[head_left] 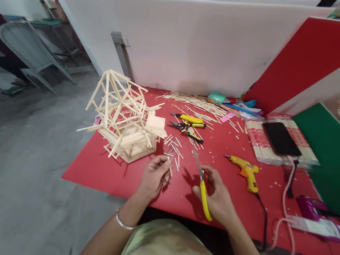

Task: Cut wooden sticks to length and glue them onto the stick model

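My left hand (154,177) is closed in a pinch on a short wooden stick (170,168) just above the red table (99,173). My right hand (216,196) grips yellow-handled scissors (202,184), blades pointing up and away toward the loose sticks. A small house frame built of wooden sticks (125,119) stands on the table to the left of my left hand. Cut stick pieces (176,146) lie scattered between the house and the hands.
Yellow-handled pliers and cutters (188,125) lie mid-table. A yellow glue gun (245,171) with its cord rests to the right. A black phone (280,138) sits on a pack of sticks. A pile of long sticks (196,103) lies near the white back panel.
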Action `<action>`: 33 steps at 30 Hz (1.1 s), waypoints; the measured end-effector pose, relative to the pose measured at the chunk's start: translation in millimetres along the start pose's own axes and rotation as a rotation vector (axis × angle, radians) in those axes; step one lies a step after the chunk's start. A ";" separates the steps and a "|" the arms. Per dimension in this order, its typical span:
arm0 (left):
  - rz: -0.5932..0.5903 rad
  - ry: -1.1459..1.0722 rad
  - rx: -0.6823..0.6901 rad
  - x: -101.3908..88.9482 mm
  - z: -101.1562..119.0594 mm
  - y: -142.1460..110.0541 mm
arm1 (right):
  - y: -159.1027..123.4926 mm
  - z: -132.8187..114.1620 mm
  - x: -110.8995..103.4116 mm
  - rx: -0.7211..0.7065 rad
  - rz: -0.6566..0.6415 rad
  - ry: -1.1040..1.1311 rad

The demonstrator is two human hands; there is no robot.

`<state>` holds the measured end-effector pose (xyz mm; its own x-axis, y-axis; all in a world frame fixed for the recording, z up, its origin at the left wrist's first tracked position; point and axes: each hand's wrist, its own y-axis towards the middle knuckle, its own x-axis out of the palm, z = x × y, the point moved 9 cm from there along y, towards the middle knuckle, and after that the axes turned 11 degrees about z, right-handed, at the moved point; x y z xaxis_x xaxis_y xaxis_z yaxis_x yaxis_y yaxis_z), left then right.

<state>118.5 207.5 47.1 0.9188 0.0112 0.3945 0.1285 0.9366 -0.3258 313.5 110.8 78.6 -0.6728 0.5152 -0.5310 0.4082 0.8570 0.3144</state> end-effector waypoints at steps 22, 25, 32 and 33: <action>-0.239 0.662 0.893 28.9 57.8 -37.9 | -9.1 -29.6 20.1 -0.256 -0.318 -0.196; -0.242 0.673 0.895 27.3 57.1 -38.4 | -11.7 -29.7 21.2 -0.266 -0.323 -0.262; -0.243 0.750 0.867 26.5 50.7 -36.7 | -19.0 -22.1 25.6 -0.169 -0.330 -0.077; -0.248 0.730 0.849 25.6 49.2 -35.8 | -19.5 -21.9 26.3 -0.176 -0.337 -0.087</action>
<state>119.1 191.5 111.2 0.9363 -0.1531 -0.3160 0.2982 0.8217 0.4856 274.4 107.8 75.7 -0.6932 0.2091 -0.6897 0.0566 0.9698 0.2371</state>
